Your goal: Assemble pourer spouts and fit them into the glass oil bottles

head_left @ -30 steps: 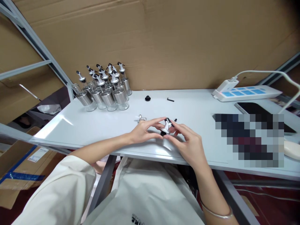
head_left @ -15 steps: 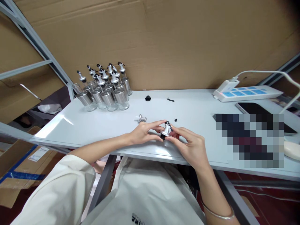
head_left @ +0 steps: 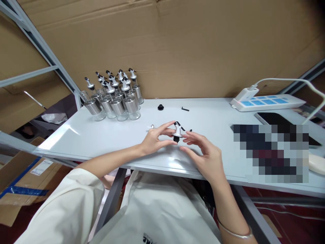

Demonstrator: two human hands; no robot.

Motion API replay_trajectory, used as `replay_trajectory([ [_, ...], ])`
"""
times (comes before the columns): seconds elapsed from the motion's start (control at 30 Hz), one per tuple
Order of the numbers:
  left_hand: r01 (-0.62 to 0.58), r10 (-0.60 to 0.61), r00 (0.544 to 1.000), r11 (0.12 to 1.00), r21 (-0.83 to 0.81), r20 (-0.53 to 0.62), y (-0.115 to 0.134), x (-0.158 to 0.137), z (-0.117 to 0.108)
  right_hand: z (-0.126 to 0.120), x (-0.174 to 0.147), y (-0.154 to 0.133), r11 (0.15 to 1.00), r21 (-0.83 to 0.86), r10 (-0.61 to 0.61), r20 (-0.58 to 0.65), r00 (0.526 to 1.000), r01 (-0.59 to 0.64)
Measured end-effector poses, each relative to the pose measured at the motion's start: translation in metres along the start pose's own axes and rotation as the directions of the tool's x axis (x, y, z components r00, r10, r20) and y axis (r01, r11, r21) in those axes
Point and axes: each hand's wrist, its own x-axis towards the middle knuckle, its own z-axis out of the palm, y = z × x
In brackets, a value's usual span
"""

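A pourer spout (head_left: 177, 129) with a silver body, a black flip lever on top and a ribbed black stopper below stands upright between my hands. My left hand (head_left: 154, 138) pinches it from the left, thumb at the stopper and fingers higher up. Fingers apart, my right hand (head_left: 207, 154) is open just to the right, its fingertips very near the silver rim. Behind my left hand lies a silver spout part (head_left: 152, 126), mostly hidden. A tiny black piece (head_left: 191, 130) shows beyond my right fingertips.
Several glass bottles with steel sleeves (head_left: 118, 107), most topped with pourers, cluster at the back left. A black stopper (head_left: 160, 107) and a black lever (head_left: 185, 109) lie toward the back. On the right are a power strip (head_left: 269, 102) and a phone (head_left: 273, 118).
The pourer spout has risen slightly and turned more upright in my left hand. My right hand has loosened from it, its thumb and fingers now spread.
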Motion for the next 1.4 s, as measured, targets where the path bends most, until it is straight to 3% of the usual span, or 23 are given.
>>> replay_trajectory([
  [0.13,0.009,-0.009,1.0,0.999,-0.044,0.001,-0.001,0.0,0.002,0.0,0.001,-0.002,0.994,-0.102,-0.022,0.069,0.997,0.029],
  [0.43,-0.205,0.192,0.974,0.974,0.099,0.122,0.011,0.002,-0.003,0.0,0.002,-0.009,0.987,-0.147,-0.068,-0.046,0.997,0.061],
  [0.77,-0.257,0.238,0.964,0.948,0.189,0.118,0.008,0.003,-0.003,-0.001,0.001,-0.009,0.984,-0.171,-0.061,-0.028,0.998,0.055],
  [0.97,-0.362,0.331,0.93,0.903,0.23,0.161,0.011,0.0,-0.003,-0.001,0.0,-0.006,0.982,-0.178,-0.065,0.005,0.998,0.065],
  [1.23,-0.393,0.353,0.919,0.859,0.327,0.176,0.011,0.0,-0.006,0.001,0.0,-0.004,0.992,-0.118,-0.038,0.05,0.998,0.043],
  [1.4,-0.456,0.425,0.888,0.772,0.442,0.176,0.009,0.001,-0.007,0.001,0.002,-0.01,0.98,-0.147,-0.122,0.101,0.987,0.136],
])
